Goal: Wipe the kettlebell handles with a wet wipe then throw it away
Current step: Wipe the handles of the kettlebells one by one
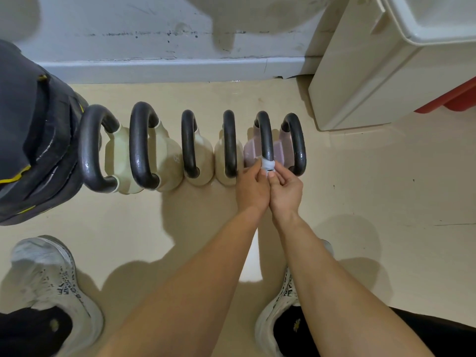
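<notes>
I am pinching the wet wipe [268, 165] around the fifth kettlebell handle [266, 136] with my left hand [252, 188] and right hand [284, 188]; the bunched wipe is risking slipping off and missing patches.

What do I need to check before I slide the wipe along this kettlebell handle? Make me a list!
1. Wet wipe wrapped round the pink kettlebell's handle: ok.
2. Left hand and right hand both pinch the wipe: ok.
3. Wipe sits at the handle's near end, bare bar ahead of it: ok.
4. Finger room beside the neighbouring handle on the right: cannot tell, it stands close.
5. Wipe wet enough: cannot tell.
</notes>
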